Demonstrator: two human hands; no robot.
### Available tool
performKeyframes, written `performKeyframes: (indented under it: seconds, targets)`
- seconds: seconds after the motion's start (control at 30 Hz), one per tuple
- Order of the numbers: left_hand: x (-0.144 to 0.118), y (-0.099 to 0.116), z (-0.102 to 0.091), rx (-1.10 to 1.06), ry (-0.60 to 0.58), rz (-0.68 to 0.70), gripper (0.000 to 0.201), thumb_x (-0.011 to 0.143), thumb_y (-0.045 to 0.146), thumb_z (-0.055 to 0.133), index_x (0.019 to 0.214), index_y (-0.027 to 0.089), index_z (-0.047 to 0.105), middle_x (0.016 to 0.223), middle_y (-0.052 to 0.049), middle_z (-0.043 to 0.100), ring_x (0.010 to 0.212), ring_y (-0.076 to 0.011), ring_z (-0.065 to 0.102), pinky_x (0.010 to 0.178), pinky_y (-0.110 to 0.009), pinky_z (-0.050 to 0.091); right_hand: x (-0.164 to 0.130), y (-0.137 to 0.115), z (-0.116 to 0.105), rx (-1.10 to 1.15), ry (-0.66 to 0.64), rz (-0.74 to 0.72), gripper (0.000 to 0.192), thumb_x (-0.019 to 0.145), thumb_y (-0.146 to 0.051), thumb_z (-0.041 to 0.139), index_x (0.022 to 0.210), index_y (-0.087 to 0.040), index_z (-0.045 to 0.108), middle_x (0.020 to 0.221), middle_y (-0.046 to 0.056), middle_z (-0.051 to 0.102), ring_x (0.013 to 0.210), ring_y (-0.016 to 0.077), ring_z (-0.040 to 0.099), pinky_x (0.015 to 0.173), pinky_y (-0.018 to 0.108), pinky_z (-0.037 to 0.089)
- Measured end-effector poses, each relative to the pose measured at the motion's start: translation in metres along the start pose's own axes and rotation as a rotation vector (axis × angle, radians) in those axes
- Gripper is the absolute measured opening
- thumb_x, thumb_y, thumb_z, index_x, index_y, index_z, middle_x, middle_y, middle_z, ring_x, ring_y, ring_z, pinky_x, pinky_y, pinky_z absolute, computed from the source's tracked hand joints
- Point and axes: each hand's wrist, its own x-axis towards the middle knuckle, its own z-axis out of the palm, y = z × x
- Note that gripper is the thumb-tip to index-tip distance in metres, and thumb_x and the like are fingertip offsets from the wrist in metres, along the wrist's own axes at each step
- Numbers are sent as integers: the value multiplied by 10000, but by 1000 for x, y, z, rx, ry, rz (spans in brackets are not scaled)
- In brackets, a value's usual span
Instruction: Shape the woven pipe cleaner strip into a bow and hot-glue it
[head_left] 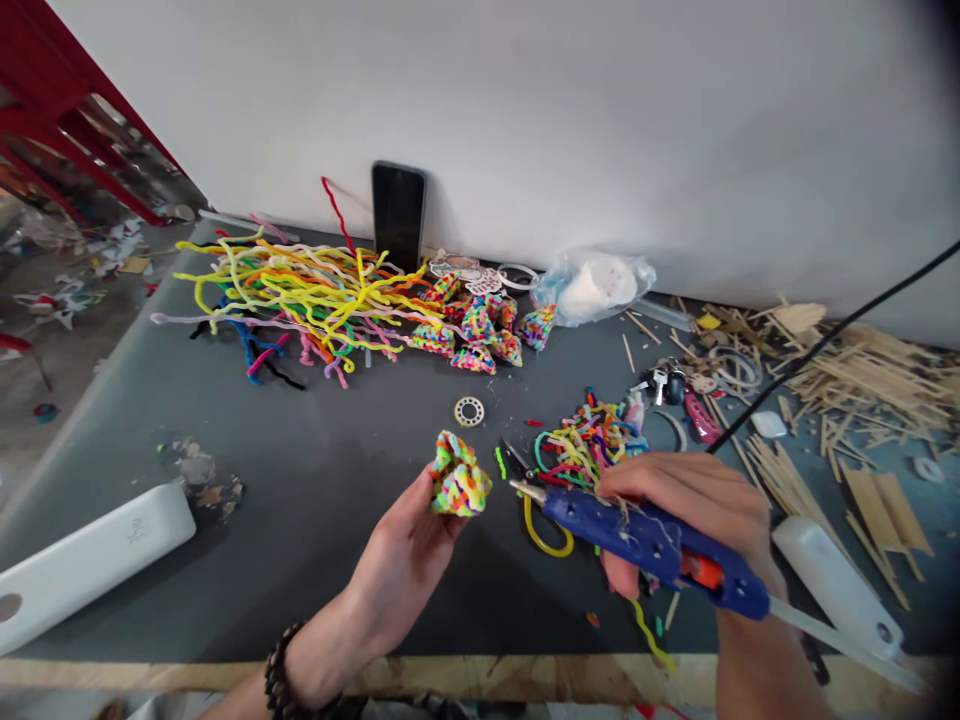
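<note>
Left grip: your left hand (409, 565) has thumb and fingers closed on the multicoloured fuzzy piece (459, 478), held up at the fingertips.
Right grip: your right hand (694, 490) is wrapped around the blue glue gun (637, 535); whether a finger presses the trigger cannot be told.
Nozzle: points at the held piece, just right of it, apart from it.
Glue stick: the translucent stick (840, 645) projects from the gun's rear, right of your right wrist.
Obstructions: yellow-handled scissors (564, 549) lie below the nozzle; your right hand and the gun partly hide the cut fuzzy pieces (589, 440) behind them.
Cable: a black cable (832, 335) slants down behind your right hand, across the view of the wooden sticks (877, 380).
Beyond left grip: a small round ring (482, 411) nearby; farther, a cluster of similar multicoloured pieces (476, 325), with long fuzzy stems (300, 290) to its left.
Beyond right grip: keys (660, 380) and a red-handled item (701, 418).
White devices: one (97, 565) well left of your left hand, another (836, 585) just right of your right wrist.
Surface: dark grey tabletop (300, 480), scraps scattered.
Room: pale wall (600, 120) behind, a phone (399, 215) leaning on it; littered floor (67, 360) far left.
</note>
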Motion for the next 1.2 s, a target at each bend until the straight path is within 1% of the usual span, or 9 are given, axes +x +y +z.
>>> performKeyframes:
  seconds: [0.1,0.2,0.4,0.5,0.6,0.73,0.83,0.97,1.2]
  targets:
    - [0,-3,0,-1,-40,43,284,1017,350,651,1217,173,747,1320,-73,714,1229,-208,632,1171,-362,444,1,-5,3,90,43,4,224,868,-367,800,948,-257,622,760,-17,698,651,180,690,663,307,523]
    - [0,-6,3,27,-106,111,214,1011,324,665,1168,204,748,1277,-50,708,1208,-187,625,1148,-334,444,4,-13,4,50,55,25,205,856,-329,798,947,-260,628,766,-19,710,683,186,711,671,298,524]
    - [-1,-14,7,153,-180,182,210,980,256,696,1186,228,718,1253,-44,677,1151,-190,618,1066,-297,470,9,-20,3,110,-49,107,55,983,-286,605,972,-234,620,778,-31,749,668,147,695,666,274,485]
    - [-3,-16,9,200,-189,184,254,966,255,715,1219,231,717,1298,-59,668,1168,-206,616,1023,-282,487,13,-20,4,128,-80,105,82,1006,-259,583,931,-231,604,753,-39,748,637,123,660,654,255,458]
    - [-4,-18,9,206,-204,147,275,952,263,737,1224,231,717,1282,-67,680,1116,-195,635,944,-259,515,17,-20,6,127,-90,98,170,1004,-339,610,872,-233,603,705,-34,727,600,127,623,619,258,436]
    - [-2,-19,7,235,-122,148,234,895,223,797,1124,221,742,1132,-46,724,931,-149,662,792,-220,534,19,-22,6,113,-86,93,224,1005,-366,608,828,-230,595,703,-20,721,572,132,596,588,266,414]
    - [1,-20,5,260,-43,219,229,835,215,853,1046,194,764,994,-40,751,831,-140,670,755,-227,543,20,-24,5,138,-115,105,204,1003,-292,614,808,-232,601,675,-34,708,562,124,577,592,258,407]
    - [3,-18,5,264,26,312,268,743,204,924,965,198,774,926,-28,776,800,-152,697,739,-248,583,22,-26,5,110,-102,98,212,956,-306,691,788,-226,589,635,-54,652,535,111,534,568,257,364]
    - [5,-19,-5,311,-9,457,260,750,273,930,936,180,774,837,-30,791,727,-129,711,661,-198,589,21,-23,8,179,-113,96,186,971,-302,671,819,-227,593,652,-53,679,547,116,549,588,259,371]
